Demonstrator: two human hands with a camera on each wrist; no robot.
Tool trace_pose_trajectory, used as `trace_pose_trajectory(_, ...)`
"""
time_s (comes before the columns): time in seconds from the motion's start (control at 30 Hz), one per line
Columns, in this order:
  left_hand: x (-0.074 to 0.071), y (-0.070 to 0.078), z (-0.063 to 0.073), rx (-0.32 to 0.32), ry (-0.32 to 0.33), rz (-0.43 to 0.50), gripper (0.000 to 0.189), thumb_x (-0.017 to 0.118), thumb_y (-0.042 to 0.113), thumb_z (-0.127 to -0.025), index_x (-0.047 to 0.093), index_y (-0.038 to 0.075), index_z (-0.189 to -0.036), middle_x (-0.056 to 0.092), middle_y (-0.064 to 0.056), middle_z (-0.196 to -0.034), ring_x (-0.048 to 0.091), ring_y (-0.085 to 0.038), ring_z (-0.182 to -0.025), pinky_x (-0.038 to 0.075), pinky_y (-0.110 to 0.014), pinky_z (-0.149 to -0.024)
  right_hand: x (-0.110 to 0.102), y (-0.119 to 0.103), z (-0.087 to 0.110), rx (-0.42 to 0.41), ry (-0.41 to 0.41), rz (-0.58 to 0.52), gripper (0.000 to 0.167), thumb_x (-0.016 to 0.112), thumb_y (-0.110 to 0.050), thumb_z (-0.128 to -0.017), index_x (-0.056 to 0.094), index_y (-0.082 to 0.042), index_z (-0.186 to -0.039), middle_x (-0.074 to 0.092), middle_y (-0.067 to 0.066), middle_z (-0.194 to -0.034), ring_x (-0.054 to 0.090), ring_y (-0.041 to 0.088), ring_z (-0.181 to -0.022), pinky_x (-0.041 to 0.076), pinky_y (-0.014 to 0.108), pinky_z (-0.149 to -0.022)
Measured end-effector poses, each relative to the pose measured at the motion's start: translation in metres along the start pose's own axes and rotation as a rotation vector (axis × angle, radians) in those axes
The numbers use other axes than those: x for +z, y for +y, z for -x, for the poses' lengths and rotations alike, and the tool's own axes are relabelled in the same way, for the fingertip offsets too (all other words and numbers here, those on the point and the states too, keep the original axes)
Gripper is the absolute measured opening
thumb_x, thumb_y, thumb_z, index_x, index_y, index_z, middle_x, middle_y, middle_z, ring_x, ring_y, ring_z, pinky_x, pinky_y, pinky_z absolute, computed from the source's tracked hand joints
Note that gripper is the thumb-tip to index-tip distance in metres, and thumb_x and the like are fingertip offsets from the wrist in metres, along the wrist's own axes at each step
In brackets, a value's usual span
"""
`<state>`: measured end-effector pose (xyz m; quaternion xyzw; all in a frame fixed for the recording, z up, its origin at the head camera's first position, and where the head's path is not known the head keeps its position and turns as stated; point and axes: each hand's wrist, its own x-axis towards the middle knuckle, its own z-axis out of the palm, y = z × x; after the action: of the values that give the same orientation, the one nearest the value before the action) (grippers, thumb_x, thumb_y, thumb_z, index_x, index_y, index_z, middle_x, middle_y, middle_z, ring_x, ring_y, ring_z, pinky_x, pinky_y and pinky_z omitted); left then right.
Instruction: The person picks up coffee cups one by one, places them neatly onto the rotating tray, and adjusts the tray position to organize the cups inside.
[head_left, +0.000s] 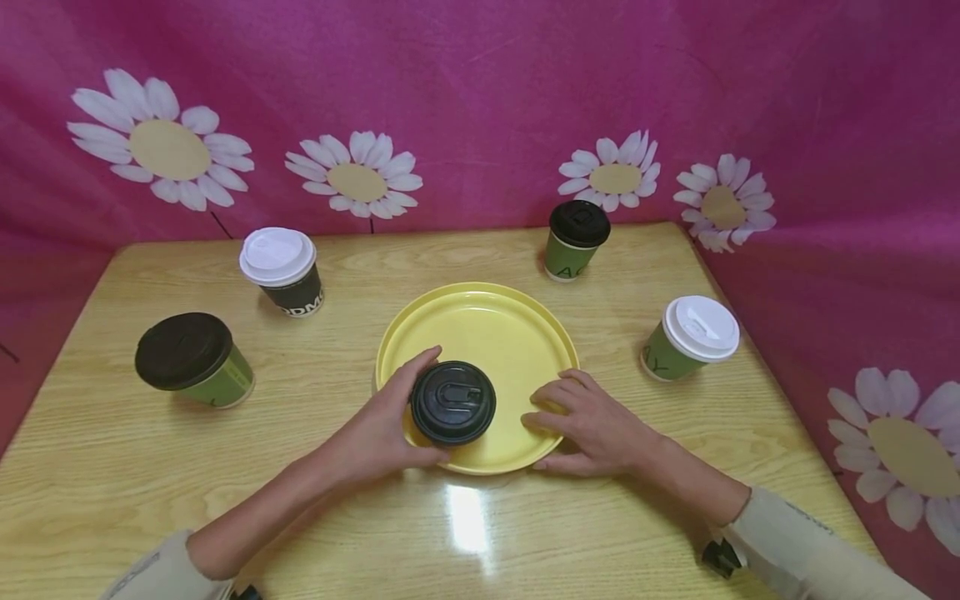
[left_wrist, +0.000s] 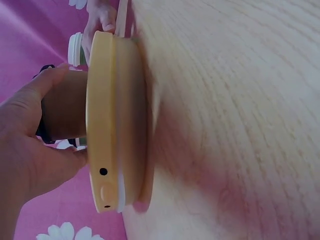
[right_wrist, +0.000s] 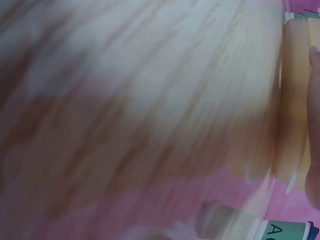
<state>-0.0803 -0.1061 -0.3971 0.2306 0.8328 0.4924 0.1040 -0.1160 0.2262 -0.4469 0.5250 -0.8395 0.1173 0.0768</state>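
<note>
My left hand holds a paper cup with a black lid, thumb and fingers on opposite sides of it. The cup's side looks brown in the left wrist view. It stands upright at the front left inside a round yellow tray with a raised rim and a thick base. At the tray's front right, my right hand grips the rim, with bent fingers over the inside and the thumb at the outer edge. The right wrist view shows only part of that hand beside the tray wall.
On the wooden table, a black-lidded green cup and a white-lidded dark cup stand left. Another black-lidded green cup is behind; a white-lidded green one stands right. A pink flowered cloth hangs behind.
</note>
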Motion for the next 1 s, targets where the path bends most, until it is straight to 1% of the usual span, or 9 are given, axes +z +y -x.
trace_pose_trajectory(0.13, -0.003, 0.003, 0.003, 0.024, 0.000, -0.047, 0.115, 0.095, 0.019, -0.065, 0.023, 0.013, -0.156, 0.034, -0.013, -0.154, 0.032, -0.026, -0.141, 0.027, -0.050, -0.115, 0.000, 0.000, 0.000, 0.002, 0.000, 0.002, 0.055, 0.060, -0.064, -0.089, 0.069, -0.019, -0.118, 0.059, 0.006, -0.121, 0.052, 0.025, -0.113, 0.032, 0.047, -0.106)
trace_pose_trajectory(0.2, -0.004, 0.005, 0.003, 0.036, 0.005, -0.076, 0.114, 0.095, 0.022, -0.065, 0.026, 0.013, -0.155, 0.034, -0.011, -0.153, 0.033, -0.024, -0.140, 0.029, -0.049, -0.114, 0.000, 0.000, 0.001, 0.003, 0.000, 0.003, 0.055, 0.059, -0.064, -0.089, 0.069, -0.019, -0.118, 0.059, 0.006, -0.121, 0.052, 0.025, -0.113, 0.032, 0.047, -0.106)
trace_pose_trajectory(0.37, -0.007, 0.009, 0.002, 0.079, 0.037, -0.120, 0.107, 0.095, 0.024, -0.065, 0.032, 0.010, -0.151, 0.037, -0.005, -0.150, 0.034, -0.021, -0.138, 0.031, -0.047, -0.114, 0.000, -0.001, 0.000, 0.005, -0.001, 0.002, 0.055, 0.060, -0.065, -0.089, 0.069, -0.019, -0.118, 0.059, 0.006, -0.121, 0.052, 0.025, -0.113, 0.032, 0.047, -0.106)
trace_pose_trajectory(0.47, -0.008, 0.012, 0.002, 0.121, 0.055, -0.159, 0.102, 0.095, 0.025, -0.066, 0.037, 0.008, -0.148, 0.039, -0.005, -0.150, 0.034, -0.021, -0.139, 0.031, -0.045, -0.114, 0.000, -0.001, 0.000, 0.005, 0.000, 0.000, 0.055, 0.060, -0.064, -0.089, 0.069, -0.019, -0.118, 0.059, 0.006, -0.121, 0.052, 0.025, -0.113, 0.032, 0.047, -0.106)
trace_pose_trajectory(0.57, -0.008, 0.016, 0.003, 0.186, 0.063, -0.238, 0.097, 0.094, 0.027, -0.068, 0.041, 0.008, -0.146, 0.042, -0.006, -0.149, 0.034, -0.023, -0.141, 0.031, -0.044, -0.115, 0.000, -0.001, 0.000, 0.005, 0.001, -0.002, 0.055, 0.060, -0.064, -0.089, 0.069, -0.019, -0.118, 0.059, 0.006, -0.120, 0.052, 0.025, -0.114, 0.032, 0.047, -0.106)
trace_pose_trajectory(0.67, -0.007, 0.020, 0.004, 0.266, 0.071, -0.343, 0.093, 0.094, 0.029, -0.068, 0.044, 0.008, -0.145, 0.044, -0.007, -0.147, 0.034, -0.025, -0.142, 0.030, -0.044, -0.115, 0.000, -0.001, 0.000, 0.007, 0.000, 0.000, 0.055, 0.060, -0.065, -0.089, 0.069, -0.019, -0.118, 0.059, 0.006, -0.120, 0.052, 0.025, -0.113, 0.032, 0.047, -0.106)
trace_pose_trajectory(0.8, -0.006, 0.024, 0.006, 0.374, 0.073, -0.470, 0.086, 0.090, 0.035, -0.072, 0.048, 0.008, -0.142, 0.045, -0.007, -0.146, 0.035, -0.027, -0.142, 0.028, -0.044, -0.116, 0.000, -0.001, 0.000, 0.006, 0.000, 0.004, 0.055, 0.060, -0.065, -0.089, 0.069, -0.019, -0.118, 0.059, 0.006, -0.120, 0.053, 0.025, -0.113, 0.032, 0.048, -0.106)
trace_pose_trajectory(0.9, -0.006, 0.026, 0.007, 0.455, 0.076, -0.535, 0.079, 0.087, 0.037, -0.075, 0.051, 0.007, -0.139, 0.047, -0.008, -0.145, 0.038, -0.028, -0.140, 0.028, -0.044, -0.116, 0.001, -0.001, 0.000, 0.007, 0.000, 0.007, 0.056, 0.060, -0.065, -0.089, 0.069, -0.019, -0.118, 0.059, 0.006, -0.120, 0.053, 0.025, -0.113, 0.032, 0.047, -0.106)
trace_pose_trajectory(1.0, -0.004, 0.027, 0.007, 0.520, 0.089, -0.565, 0.073, 0.086, 0.034, -0.077, 0.054, 0.006, -0.135, 0.049, -0.011, -0.142, 0.041, -0.030, -0.137, 0.029, -0.044, -0.116, 0.001, -0.001, -0.001, 0.008, 0.002, 0.012, 0.056, 0.059, -0.066, -0.089, 0.069, -0.019, -0.118, 0.059, 0.006, -0.121, 0.053, 0.025, -0.113, 0.032, 0.048, -0.106)
